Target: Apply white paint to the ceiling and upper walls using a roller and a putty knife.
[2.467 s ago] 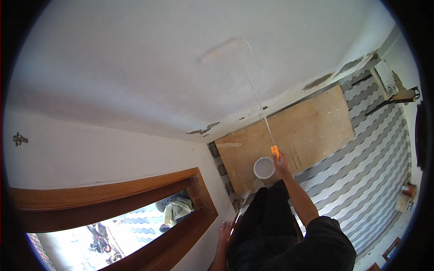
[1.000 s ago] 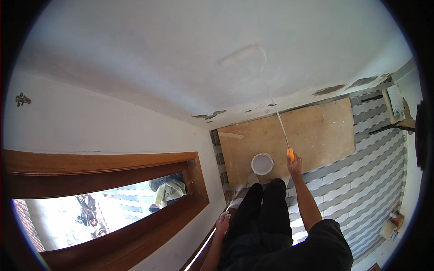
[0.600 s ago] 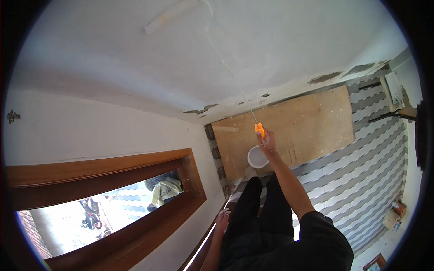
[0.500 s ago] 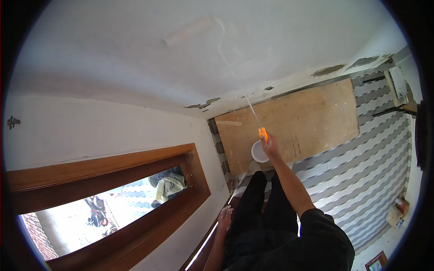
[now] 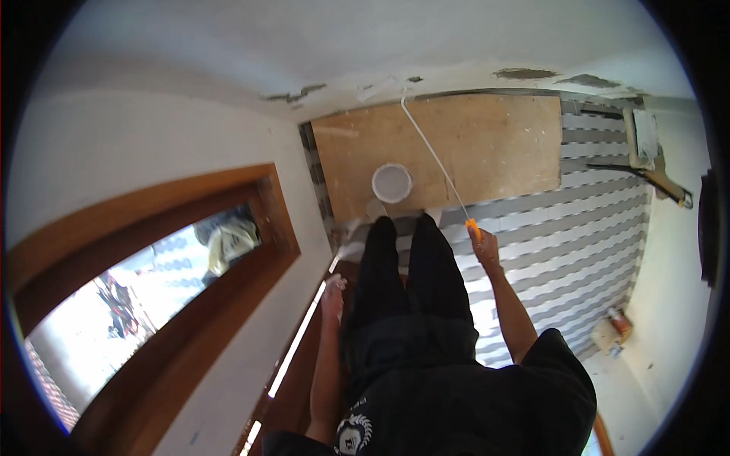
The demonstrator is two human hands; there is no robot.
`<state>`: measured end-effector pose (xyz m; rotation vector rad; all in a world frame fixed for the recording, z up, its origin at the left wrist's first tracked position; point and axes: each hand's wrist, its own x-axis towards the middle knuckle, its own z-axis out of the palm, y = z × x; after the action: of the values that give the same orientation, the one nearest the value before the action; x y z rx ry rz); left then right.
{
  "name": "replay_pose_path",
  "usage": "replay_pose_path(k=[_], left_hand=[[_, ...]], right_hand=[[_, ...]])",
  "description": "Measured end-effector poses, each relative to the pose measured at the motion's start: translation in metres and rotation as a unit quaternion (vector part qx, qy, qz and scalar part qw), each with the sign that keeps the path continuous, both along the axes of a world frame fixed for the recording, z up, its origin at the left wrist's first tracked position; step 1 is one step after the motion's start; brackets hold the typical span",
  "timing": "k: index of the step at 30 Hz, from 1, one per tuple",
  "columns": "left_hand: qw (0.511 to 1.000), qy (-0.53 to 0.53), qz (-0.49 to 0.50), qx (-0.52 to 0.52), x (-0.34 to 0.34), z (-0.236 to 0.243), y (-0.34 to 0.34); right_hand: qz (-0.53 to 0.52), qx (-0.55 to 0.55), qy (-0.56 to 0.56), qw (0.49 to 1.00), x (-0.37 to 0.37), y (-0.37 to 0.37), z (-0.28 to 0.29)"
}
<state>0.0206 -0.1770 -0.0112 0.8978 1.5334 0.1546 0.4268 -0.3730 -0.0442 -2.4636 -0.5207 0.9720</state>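
My right hand (image 5: 487, 251) is closed around the orange handle of a paint roller (image 5: 435, 156). Its thin pale rod runs up and left to a white roller head that lies against the lower white wall (image 5: 449, 45). On the wooden board below the wall stands a white bucket (image 5: 392, 182) with pale contents, left of the roller rod and ahead of my legs. My left hand (image 5: 334, 290) hangs low at my left side, near the wall below the window. White smears mark its loosely parted fingers, and nothing shows in them.
A wooden board (image 5: 502, 144) covers part of the striped tiled floor (image 5: 547, 235). Dark bare patches (image 5: 525, 74) break the wall's lower edge. The brown window frame (image 5: 277, 205) stands at left. Tools and a whitish tray (image 5: 645, 137) lie at far right.
The roller head has come down the wall toward its foot. My right hand has drawn back and to the right with the handle, and the view has shifted.
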Motion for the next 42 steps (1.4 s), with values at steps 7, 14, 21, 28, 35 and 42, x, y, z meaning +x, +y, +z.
replay_pose_path(k=[7,14,21,28,35,42], left_hand=[[0.997,0.019,0.081,-0.004,0.006,-0.021,-0.052],[0.989,0.050,0.130,-0.055,0.021,-0.046,-0.124],[0.985,0.034,0.169,-0.008,0.055,-0.038,-0.166],[0.978,0.057,0.195,-0.036,0.055,-0.035,-0.202],[0.961,0.092,0.243,-0.092,0.044,-0.038,-0.219],[0.957,0.075,0.270,-0.073,0.067,-0.030,-0.202]], right_hand=[[0.185,-0.067,0.060,0.979,0.057,-0.023,0.085],[0.304,-0.175,0.064,0.934,0.052,-0.026,-0.025],[0.325,-0.188,0.043,0.926,0.002,0.050,-0.087],[0.332,-0.256,0.058,0.906,-0.033,0.125,-0.177],[0.352,-0.295,0.030,0.888,-0.034,0.130,-0.201],[0.355,-0.313,0.069,0.878,-0.037,0.148,-0.177]])
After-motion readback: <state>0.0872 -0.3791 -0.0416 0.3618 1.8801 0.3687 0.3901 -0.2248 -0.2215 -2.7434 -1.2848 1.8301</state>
